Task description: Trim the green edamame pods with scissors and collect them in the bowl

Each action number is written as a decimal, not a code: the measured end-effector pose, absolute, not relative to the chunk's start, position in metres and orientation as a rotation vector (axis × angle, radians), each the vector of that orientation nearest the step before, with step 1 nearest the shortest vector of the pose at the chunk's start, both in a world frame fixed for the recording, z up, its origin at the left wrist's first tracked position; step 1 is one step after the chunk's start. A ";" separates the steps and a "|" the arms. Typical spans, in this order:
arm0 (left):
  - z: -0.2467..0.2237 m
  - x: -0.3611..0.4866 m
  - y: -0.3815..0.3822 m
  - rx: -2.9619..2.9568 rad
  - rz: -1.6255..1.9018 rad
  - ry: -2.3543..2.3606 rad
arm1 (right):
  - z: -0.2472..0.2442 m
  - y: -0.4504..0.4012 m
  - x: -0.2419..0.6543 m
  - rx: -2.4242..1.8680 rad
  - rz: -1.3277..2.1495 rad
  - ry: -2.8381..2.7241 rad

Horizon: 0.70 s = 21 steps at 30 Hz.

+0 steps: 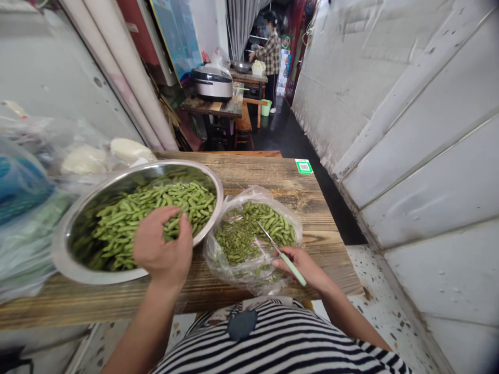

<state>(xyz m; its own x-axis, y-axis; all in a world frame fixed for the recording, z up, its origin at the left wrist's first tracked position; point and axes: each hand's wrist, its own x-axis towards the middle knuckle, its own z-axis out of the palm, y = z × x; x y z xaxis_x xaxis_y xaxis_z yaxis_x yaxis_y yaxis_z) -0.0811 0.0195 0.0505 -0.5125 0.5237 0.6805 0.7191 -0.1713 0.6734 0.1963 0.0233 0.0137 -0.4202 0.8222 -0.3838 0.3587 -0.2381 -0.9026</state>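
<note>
My left hand (166, 244) hovers over a wide steel bowl (62, 249) heaped with green soybean pods (132, 210). Its thumb and index finger are apart, and no pod shows between them; the other fingertips are hidden. In my right hand (302, 267) is a small knife (293, 268) with a pale green handle. The narrow blade points forward and left, above a clear plastic bag (249, 278) spread open beside the bowl. Inside the bag lie more pods (273, 215) and a pile of small green trimmings (237, 241).
The wooden table (319, 228) bears a green QR-code card (304, 166) at its far right corner. Filled plastic bags (31, 208) crowd the left end. Beyond stand a rice cooker (212, 84) on another table and a person (271, 57) at work. A white wall (390, 130) runs along the right.
</note>
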 end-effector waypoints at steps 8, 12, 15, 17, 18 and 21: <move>0.017 -0.018 0.041 -2.773 -1.179 -1.488 | 0.005 0.029 0.221 -1.494 1.511 -1.672; -0.004 0.014 0.065 -3.048 -0.762 -1.250 | -0.002 0.033 0.230 -1.573 1.346 -1.748; -0.014 0.020 0.077 -3.040 -0.563 -1.208 | -0.008 0.036 0.233 -1.603 1.283 -1.717; -0.019 0.014 0.082 -2.998 -0.508 -1.245 | -0.012 0.037 0.234 -1.609 1.274 -1.692; -0.022 0.009 0.085 -2.969 -0.509 -1.286 | -0.014 0.037 0.236 -1.609 1.279 -1.684; -0.029 -0.013 0.091 -2.875 -0.623 -1.482 | -0.019 0.039 0.239 -1.576 1.334 -1.672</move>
